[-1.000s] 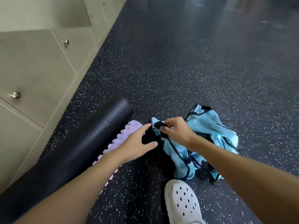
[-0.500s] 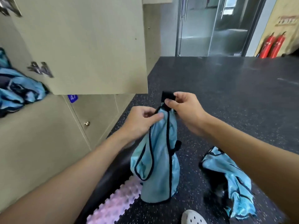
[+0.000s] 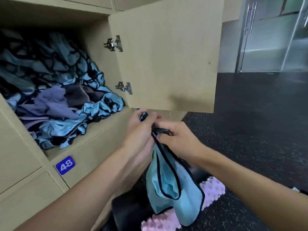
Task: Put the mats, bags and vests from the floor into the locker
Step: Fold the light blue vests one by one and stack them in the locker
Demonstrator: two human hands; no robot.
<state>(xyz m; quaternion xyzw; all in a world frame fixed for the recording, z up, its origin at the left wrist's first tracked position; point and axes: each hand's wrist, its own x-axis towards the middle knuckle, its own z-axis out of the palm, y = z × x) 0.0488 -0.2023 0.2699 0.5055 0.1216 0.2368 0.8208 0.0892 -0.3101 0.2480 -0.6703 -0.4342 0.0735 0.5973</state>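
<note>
Beneath the open locker [image 3: 106, 135], label [image 3: 65, 165] "48".

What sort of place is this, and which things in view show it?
Probably a gym or sports hall storage area: numbered wooden lockers, a speckled rubber floor, a heap of blue training vests in the open locker, and a pink knobbly mat below.

1. The top of the blue vest [image 3: 173, 194] is hidden inside the left hand [image 3: 139, 132] and the right hand [image 3: 180, 140].
2. The left wrist area is motion-blurred.
3. The vest covers the middle of the pink mat [image 3: 214, 191].
4. The bottom edge cuts off the black roll [image 3: 131, 212].
5. The left edge cuts off the locker [image 3: 93, 144].
</note>
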